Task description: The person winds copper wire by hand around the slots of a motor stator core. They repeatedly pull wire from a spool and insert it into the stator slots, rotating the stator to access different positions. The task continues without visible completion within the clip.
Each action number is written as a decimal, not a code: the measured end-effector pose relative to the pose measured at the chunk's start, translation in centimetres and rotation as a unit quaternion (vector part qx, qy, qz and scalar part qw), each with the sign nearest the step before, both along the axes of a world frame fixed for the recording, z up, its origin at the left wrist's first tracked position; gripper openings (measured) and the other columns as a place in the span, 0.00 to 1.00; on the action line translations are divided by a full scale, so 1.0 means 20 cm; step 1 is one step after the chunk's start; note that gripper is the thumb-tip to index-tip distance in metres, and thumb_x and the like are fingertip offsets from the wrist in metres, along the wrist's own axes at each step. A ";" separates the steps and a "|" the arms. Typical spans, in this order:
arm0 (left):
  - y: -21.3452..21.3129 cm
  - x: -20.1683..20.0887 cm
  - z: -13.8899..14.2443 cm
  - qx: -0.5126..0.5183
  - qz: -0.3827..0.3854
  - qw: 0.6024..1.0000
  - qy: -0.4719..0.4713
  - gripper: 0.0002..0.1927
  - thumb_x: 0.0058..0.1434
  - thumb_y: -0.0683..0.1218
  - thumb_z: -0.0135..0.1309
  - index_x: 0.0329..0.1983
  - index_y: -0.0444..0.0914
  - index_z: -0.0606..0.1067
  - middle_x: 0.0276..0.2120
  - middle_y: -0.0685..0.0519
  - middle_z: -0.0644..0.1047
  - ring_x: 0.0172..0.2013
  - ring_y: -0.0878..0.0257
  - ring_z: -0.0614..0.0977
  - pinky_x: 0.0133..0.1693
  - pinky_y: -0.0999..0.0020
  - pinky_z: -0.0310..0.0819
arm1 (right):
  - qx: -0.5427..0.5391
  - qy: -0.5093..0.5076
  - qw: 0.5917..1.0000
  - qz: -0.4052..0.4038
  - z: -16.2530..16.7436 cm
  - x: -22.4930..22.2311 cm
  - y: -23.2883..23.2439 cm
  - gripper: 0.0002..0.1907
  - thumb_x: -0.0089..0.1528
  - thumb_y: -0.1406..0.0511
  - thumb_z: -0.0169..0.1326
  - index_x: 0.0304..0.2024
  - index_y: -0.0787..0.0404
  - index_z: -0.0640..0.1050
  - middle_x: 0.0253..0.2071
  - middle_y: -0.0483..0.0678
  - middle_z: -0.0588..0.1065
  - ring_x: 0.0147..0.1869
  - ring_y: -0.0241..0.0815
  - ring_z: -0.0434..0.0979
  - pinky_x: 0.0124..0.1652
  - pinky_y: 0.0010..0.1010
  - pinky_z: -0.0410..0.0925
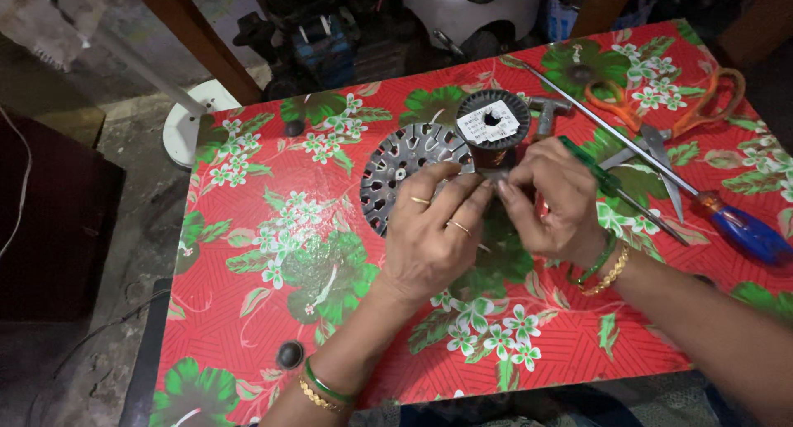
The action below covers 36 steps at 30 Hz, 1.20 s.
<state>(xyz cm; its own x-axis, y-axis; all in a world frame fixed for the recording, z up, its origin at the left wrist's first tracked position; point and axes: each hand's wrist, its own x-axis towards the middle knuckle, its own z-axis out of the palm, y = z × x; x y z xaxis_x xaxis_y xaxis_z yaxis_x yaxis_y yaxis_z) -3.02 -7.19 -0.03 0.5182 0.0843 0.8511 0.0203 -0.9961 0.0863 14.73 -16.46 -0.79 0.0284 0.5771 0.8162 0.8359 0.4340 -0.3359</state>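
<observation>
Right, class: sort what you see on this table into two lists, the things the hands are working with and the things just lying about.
In use:
left hand
right hand
wire spool
slotted metal disc

Lying about:
orange scissors
blue-handled screwdriver
green-handled screwdriver
flowered tablecloth

Beside wire spool [493, 130], counted: one slotted metal disc [402, 173], two screwdrivers [743, 227] [607, 182], one pair orange scissors [661, 117], two hands [434, 229] [555, 197].

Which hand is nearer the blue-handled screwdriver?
Right. The right hand is beside the wire spool, just left of the blue-handled screwdriver; the left hand is farther left, by the slotted metal disc.
</observation>
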 end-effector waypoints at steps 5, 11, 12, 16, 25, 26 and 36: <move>0.00 0.00 -0.03 -0.007 0.020 1.000 -0.003 0.20 0.50 0.39 0.60 0.49 0.35 0.78 0.47 0.47 0.77 0.51 0.48 0.78 0.52 0.55 0.74 | 0.034 -0.074 0.994 0.068 0.04 -0.08 -0.02 0.05 0.57 0.75 0.55 0.32 0.65 0.71 0.28 0.50 0.69 0.33 0.52 0.71 0.48 0.49 0.66; 0.00 0.00 -0.02 -0.048 0.015 0.997 -0.059 0.17 0.50 0.39 0.66 0.44 0.37 0.79 0.41 0.49 0.77 0.46 0.50 0.78 0.49 0.57 0.75 | 0.047 -0.151 0.983 0.090 0.06 -0.13 -0.07 0.09 0.56 0.71 0.62 0.31 0.62 0.73 0.23 0.47 0.68 0.28 0.47 0.71 0.43 0.47 0.67; 0.01 0.01 -0.02 -0.062 0.012 0.995 -0.075 0.17 0.50 0.39 0.67 0.43 0.38 0.78 0.39 0.50 0.77 0.44 0.51 0.78 0.47 0.58 0.75 | 0.046 -0.150 0.985 0.074 0.06 -0.11 -0.07 0.09 0.57 0.71 0.62 0.31 0.62 0.73 0.24 0.47 0.68 0.28 0.47 0.71 0.42 0.45 0.67; 0.01 0.01 0.01 -0.146 -0.028 0.979 -0.139 0.12 0.57 0.35 0.69 0.40 0.37 0.77 0.34 0.52 0.78 0.38 0.55 0.78 0.45 0.60 0.74 | -0.009 -0.051 0.998 -0.035 0.00 -0.04 -0.01 0.11 0.59 0.70 0.66 0.33 0.63 0.74 0.23 0.46 0.69 0.25 0.40 0.70 0.32 0.35 0.63; -0.05 -0.01 0.04 -0.238 -0.140 0.953 -0.128 0.11 0.57 0.33 0.63 0.41 0.35 0.77 0.36 0.51 0.79 0.40 0.55 0.78 0.43 0.66 0.73 | -0.105 0.159 0.980 0.054 -0.11 -0.03 -0.02 0.12 0.65 0.67 0.60 0.49 0.67 0.76 0.36 0.46 0.77 0.38 0.30 0.76 0.36 0.24 0.69; -0.04 -0.01 0.04 -0.235 -0.148 0.953 -0.121 0.11 0.57 0.32 0.62 0.41 0.35 0.76 0.36 0.51 0.79 0.41 0.55 0.78 0.44 0.65 0.73 | -0.098 0.142 0.980 0.097 -0.11 -0.04 -0.03 0.14 0.65 0.67 0.59 0.51 0.67 0.76 0.41 0.48 0.78 0.43 0.31 0.80 0.40 0.23 0.72; -0.01 -0.03 0.06 -0.250 -0.195 0.946 -0.069 0.09 0.56 0.33 0.60 0.38 0.35 0.76 0.37 0.50 0.78 0.42 0.55 0.78 0.45 0.64 0.70 | -0.152 0.226 0.953 0.133 -0.16 -0.04 0.03 0.11 0.63 0.68 0.61 0.45 0.68 0.79 0.36 0.46 0.79 0.40 0.29 0.77 0.39 0.23 0.71</move>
